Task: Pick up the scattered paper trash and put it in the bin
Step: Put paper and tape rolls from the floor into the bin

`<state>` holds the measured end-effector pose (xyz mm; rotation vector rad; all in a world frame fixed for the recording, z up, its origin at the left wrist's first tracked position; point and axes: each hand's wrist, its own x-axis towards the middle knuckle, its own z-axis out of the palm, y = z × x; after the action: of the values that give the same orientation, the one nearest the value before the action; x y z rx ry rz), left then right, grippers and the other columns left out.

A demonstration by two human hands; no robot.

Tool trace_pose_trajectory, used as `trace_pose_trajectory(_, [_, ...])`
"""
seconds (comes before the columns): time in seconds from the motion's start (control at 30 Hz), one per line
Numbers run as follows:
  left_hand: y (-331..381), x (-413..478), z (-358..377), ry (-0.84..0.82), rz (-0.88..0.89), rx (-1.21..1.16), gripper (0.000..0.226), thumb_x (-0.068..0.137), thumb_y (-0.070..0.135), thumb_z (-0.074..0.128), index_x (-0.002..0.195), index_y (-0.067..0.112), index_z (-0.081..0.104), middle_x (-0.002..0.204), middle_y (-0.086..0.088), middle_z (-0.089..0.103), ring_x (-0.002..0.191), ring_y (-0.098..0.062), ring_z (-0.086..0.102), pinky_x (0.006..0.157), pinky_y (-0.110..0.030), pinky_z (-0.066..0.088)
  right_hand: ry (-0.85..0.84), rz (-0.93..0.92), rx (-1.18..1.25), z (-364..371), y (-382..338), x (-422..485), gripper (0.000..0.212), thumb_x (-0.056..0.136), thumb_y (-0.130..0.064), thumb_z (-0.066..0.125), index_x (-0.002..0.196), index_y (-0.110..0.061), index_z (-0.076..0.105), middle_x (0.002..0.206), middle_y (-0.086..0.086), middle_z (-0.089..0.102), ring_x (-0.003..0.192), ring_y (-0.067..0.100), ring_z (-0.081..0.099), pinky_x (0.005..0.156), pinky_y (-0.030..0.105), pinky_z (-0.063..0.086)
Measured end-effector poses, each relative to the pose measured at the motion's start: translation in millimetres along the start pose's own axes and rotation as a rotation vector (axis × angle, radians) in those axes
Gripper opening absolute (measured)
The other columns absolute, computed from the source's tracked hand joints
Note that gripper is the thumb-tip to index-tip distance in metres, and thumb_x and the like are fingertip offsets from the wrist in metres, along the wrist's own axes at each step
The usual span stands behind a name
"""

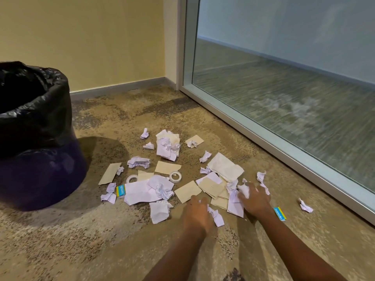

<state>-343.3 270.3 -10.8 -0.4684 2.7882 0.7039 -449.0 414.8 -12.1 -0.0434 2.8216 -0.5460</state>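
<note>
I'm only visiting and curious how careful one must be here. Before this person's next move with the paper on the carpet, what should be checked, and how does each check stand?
1. Bin mouth open: the bin stands at the left, its black liner open: ok.
2. Left hand holding the crumpled paper beside it: cannot tell.
3. Right hand gripping paper: its fingers lie spread over the pile, nothing gripped: not ok.
4. Only paper in the pile: two tape rolls lie among it: not ok.
5. No strays: one stray scrap lies apart, near the glass wall: not ok.
</note>
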Motion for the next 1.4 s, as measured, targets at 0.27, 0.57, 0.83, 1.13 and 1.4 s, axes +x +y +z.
trace_pose_trajectory(0.27, [21.0,-5.7,12.5,-0.067,0.139,0.229,0.057,0.089,0.033,0.058,0.137,0.013,0.036,0.147,-0.013,0.028,0.136,-0.031,0.027,0.11,-0.038,0.032,-0.258,-0.084,-0.187,14.5,-8.5,-10.0,0.094,0.068,-0.067,0.06,0.144,-0.036,0.013,0.155,0.01,0.008,0.14,0.039,0.014,0.111,0.048,0.028])
trace_pose_trajectory(0.57, [4.7,-1.3,18.9,0.019,0.074,-0.129,0.036,0.095,0.02,0.045,0.129,0.012,0.054,0.14,-0.009,0.04,0.125,-0.023,0.045,0.106,-0.026,0.035,-0.056,-0.226,-0.205,18.8,-13.9,-41.7,0.046,0.087,-0.035,0.054,0.13,-0.024,0.043,0.13,0.01,0.046,0.117,0.029,0.047,0.095,0.031,0.04])
trace_pose_trajectory(0.83, [16.6,-19.8,0.3,-0.047,-0.243,-0.981,0.02,0.081,0.008,0.041,0.067,0.009,0.055,0.062,-0.008,0.054,0.059,-0.019,0.051,0.061,-0.033,0.046,0.013,-0.27,0.219,20.9,-43.6,-75.9,0.03,0.086,-0.023,0.056,0.115,-0.017,0.054,0.107,0.012,0.063,0.099,0.027,0.059,0.075,0.032,0.044])
trace_pose_trajectory(1.13, [15.7,-28.7,-27.1,-0.204,-0.29,-1.508,0.036,0.09,0.04,0.057,0.118,0.018,0.054,0.114,-0.009,0.065,0.102,-0.022,0.063,0.082,-0.034,0.052,-0.014,-0.189,0.665,15.6,-88.4,-104.6,0.023,0.092,-0.015,0.047,0.114,-0.02,0.053,0.095,-0.003,0.062,0.095,0.019,0.061,0.073,0.024,0.046])
trace_pose_trajectory(1.4, [-22.5,-25.6,-44.3,-0.038,-0.287,-1.575,0.028,0.09,0.0,0.052,0.118,0.004,0.056,0.115,-0.02,0.064,0.102,-0.032,0.063,0.073,-0.032,0.054,-0.41,-0.197,1.05,9.7,-112.3,-121.5,0.08,0.081,0.017,0.046,0.144,-0.026,0.019,0.147,0.003,0.032,0.129,0.022,0.042,0.086,0.037,0.052])
